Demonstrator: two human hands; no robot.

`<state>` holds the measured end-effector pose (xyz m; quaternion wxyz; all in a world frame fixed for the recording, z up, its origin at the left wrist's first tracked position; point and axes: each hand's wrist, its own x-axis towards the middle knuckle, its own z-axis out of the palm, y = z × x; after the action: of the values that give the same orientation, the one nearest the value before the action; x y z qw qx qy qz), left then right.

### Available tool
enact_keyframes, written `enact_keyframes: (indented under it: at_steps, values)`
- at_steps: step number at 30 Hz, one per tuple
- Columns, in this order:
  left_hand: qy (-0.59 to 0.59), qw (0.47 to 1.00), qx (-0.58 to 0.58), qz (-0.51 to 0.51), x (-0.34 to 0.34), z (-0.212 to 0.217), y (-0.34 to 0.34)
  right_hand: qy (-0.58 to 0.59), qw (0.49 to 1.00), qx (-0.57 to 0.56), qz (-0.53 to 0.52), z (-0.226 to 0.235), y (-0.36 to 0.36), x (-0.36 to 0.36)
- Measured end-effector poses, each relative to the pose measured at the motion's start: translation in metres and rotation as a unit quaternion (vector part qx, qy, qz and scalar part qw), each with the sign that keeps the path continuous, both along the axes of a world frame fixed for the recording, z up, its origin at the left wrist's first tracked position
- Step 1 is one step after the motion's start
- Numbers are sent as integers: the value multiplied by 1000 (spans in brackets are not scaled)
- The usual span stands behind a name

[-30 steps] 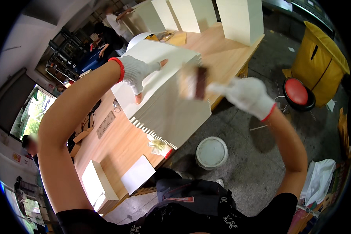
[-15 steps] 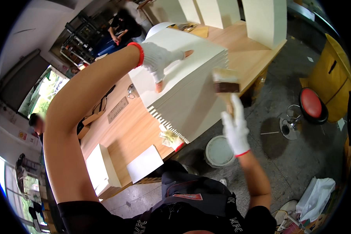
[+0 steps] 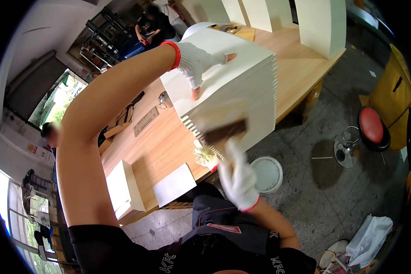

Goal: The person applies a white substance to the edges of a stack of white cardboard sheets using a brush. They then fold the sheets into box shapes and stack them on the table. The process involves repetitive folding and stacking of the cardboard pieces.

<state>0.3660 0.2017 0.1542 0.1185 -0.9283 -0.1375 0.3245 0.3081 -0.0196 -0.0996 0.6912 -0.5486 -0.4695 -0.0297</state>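
A tall stack of white sheets or thin boards [image 3: 262,96] stands on the wooden table, its layered edge stepped at the corners. My left hand [image 3: 196,64], in a white glove with bare fingertips and a red cuff, presses on the stack's top with fingers spread. In my gloved right hand [image 3: 238,180] is a wide flat brush [image 3: 226,132], blurred by motion, in front of the stack's near side. Whether the bristles touch that side I cannot tell. Beside the stack's lower corner lies a crumpled pale cloth [image 3: 204,155].
A round white bucket [image 3: 280,171] sits on the floor near my right hand. On the table [image 3: 157,148] are a loose white sheet [image 3: 174,186], a smaller stack [image 3: 132,182] and tall white stacks [image 3: 322,27] behind. A red stool [image 3: 371,124] stands right. Other people work farther back.
My right hand has swept the brush leftward and down across the stack's near side. The left hand stays pressed on top; the whole view has shifted slightly.
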Motion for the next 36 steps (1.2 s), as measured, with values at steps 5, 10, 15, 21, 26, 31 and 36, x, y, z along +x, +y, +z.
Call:
enact_keyframes:
  at_steps: [5,10,15,21,26,31,36]
  values:
    - [10,1000,23,1,9,1,-9,-69,996,-46,-25,-4,29,-36]
    - [7,1000,11,11,8,-5,-1,-98,994,5,43,-6,4,-26]
    - [-9,1000,-12,-15,1,-4,4,4,999,-41,-20,-2,22,-3]
    - [-3,1000,16,-3,7,-4,-1,-97,989,-22,110,-7,-1,-47]
    - [-23,1000,-9,-11,1,-8,13,49,998,-45,0,12,20,0]
    - [-9,999,0,31,3,-8,11,-140,984,-63,89,0,12,-48]
    - [-8,1000,8,-1,8,-1,-1,-411,901,-129,45,0,-11,16]
